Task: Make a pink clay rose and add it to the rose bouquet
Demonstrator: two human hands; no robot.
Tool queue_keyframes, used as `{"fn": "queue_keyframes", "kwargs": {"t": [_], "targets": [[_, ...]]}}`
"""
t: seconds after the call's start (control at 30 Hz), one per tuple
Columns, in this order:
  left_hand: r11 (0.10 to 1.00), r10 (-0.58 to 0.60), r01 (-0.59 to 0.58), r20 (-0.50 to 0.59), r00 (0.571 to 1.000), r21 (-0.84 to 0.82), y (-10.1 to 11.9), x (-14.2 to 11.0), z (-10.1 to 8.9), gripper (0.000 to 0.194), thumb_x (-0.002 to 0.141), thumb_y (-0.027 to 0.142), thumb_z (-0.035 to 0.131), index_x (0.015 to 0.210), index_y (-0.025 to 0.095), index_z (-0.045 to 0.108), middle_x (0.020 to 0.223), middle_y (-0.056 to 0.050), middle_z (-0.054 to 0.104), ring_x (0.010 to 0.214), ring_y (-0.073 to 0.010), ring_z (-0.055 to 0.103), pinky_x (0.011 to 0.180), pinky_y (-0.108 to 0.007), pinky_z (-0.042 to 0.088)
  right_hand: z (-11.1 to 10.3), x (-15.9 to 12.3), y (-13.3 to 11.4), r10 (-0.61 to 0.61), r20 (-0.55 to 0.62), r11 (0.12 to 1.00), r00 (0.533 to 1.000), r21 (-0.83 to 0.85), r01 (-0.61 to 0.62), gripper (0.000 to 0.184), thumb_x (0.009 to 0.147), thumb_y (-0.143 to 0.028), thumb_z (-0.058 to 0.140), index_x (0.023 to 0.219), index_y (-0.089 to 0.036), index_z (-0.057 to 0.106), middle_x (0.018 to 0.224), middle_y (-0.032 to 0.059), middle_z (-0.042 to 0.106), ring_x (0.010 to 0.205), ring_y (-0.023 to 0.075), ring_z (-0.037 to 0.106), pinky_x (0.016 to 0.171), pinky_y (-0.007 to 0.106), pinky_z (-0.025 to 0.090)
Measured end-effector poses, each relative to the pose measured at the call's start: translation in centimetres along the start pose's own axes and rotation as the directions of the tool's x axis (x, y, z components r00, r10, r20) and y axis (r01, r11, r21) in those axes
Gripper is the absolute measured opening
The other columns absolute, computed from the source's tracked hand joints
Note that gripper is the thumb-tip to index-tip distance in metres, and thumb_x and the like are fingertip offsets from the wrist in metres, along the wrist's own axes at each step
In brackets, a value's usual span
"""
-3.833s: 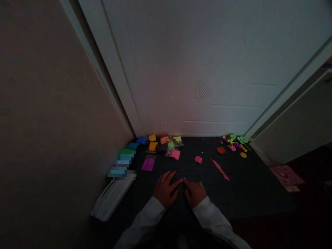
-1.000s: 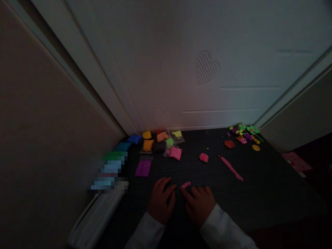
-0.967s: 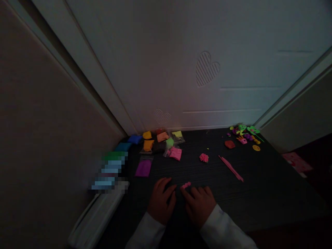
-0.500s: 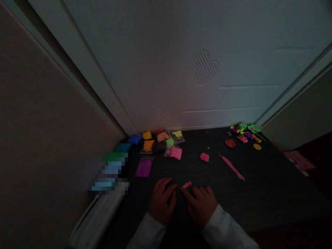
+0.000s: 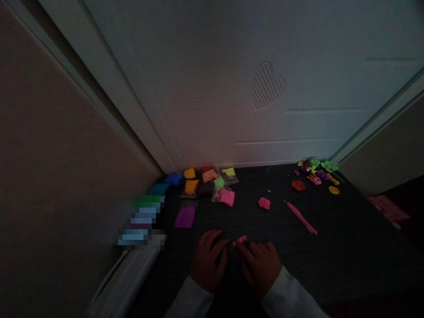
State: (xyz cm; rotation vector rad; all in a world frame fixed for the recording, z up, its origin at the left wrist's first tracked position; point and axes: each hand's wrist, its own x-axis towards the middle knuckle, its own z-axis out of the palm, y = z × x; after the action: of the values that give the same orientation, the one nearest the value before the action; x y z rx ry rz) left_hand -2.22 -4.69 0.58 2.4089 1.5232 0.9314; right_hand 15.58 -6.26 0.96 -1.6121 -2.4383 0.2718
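Observation:
My left hand (image 5: 209, 260) and my right hand (image 5: 260, 265) rest side by side on the dark table top (image 5: 331, 251), fingers curled, in dim light. A small pink clay piece (image 5: 240, 240) lies between their fingertips; my right index finger touches it and my left fingers stop just beside it. A pink clay flower (image 5: 264, 202) lies further back. A thin pink tool (image 5: 300, 217) lies slantwise to the right.
Small bags of coloured clay (image 5: 205, 182) are heaped at the back left, a purple bag (image 5: 185, 216) and a pink bag (image 5: 227, 197) nearer. Finished clay shapes (image 5: 316, 173) cluster at the back right. A white door panel (image 5: 265, 88) rises behind the table.
The camera has tipped a little since a second ago. Both hands stay at the pink clay piece, which now looks like a row of small beads.

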Motion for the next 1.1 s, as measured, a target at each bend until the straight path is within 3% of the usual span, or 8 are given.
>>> {"fn": "queue_keyframes", "kwargs": {"t": [0.5,0.7,0.87,1.1], "targets": [[0.995,0.067,-0.08,0.179,0.982,0.065,0.6,0.0,-0.5,0.041,0.074,0.018,0.045,0.113,0.031,0.046,0.118,-0.005,0.037,0.11,-0.0237,0.03,0.088,-0.042,0.037,0.4,0.0,0.3,-0.008,-0.084,0.998,0.996,0.066,0.014,0.037,0.077,-0.026,0.042,0.115,-0.026,0.043,0.081,0.0022,0.056,0.072,0.0155,0.047,0.068,0.033,0.023],[0.989,0.047,-0.082,0.262,0.964,0.125,1.2,0.3,-0.8,0.042,0.075,0.024,0.044,0.116,0.031,0.042,0.125,-0.006,0.031,0.114,-0.0258,0.027,0.09,-0.044,0.035,0.3,0.0,1.2,0.158,-0.236,0.982,0.959,0.14,-0.127,0.032,0.077,-0.025,0.042,0.107,-0.024,0.051,0.074,0.0023,0.055,0.072,0.0164,0.045,0.068,0.032,0.024],[0.984,0.061,-0.104,0.271,0.961,0.148,1.4,0.5,-0.6,0.048,0.075,0.028,0.044,0.121,0.034,0.034,0.129,-0.005,0.028,0.114,-0.0257,0.027,0.09,-0.045,0.032,0.6,0.1,1.6,0.195,-0.268,0.976,0.944,0.153,-0.158,0.029,0.075,-0.025,0.044,0.102,-0.026,0.054,0.074,0.0015,0.057,0.072,0.0161,0.046,0.071,0.033,0.023],[0.985,0.067,-0.105,0.251,0.966,0.139,2.0,1.0,0.0,0.047,0.073,0.031,0.046,0.12,0.032,0.037,0.127,-0.006,0.034,0.112,-0.0269,0.031,0.088,-0.047,0.031,0.6,0.2,1.5,0.188,-0.277,0.976,0.942,0.157,-0.149,0.025,0.075,-0.026,0.043,0.096,-0.027,0.056,0.07,0.0005,0.057,0.069,0.0151,0.047,0.07,0.033,0.023]]}}
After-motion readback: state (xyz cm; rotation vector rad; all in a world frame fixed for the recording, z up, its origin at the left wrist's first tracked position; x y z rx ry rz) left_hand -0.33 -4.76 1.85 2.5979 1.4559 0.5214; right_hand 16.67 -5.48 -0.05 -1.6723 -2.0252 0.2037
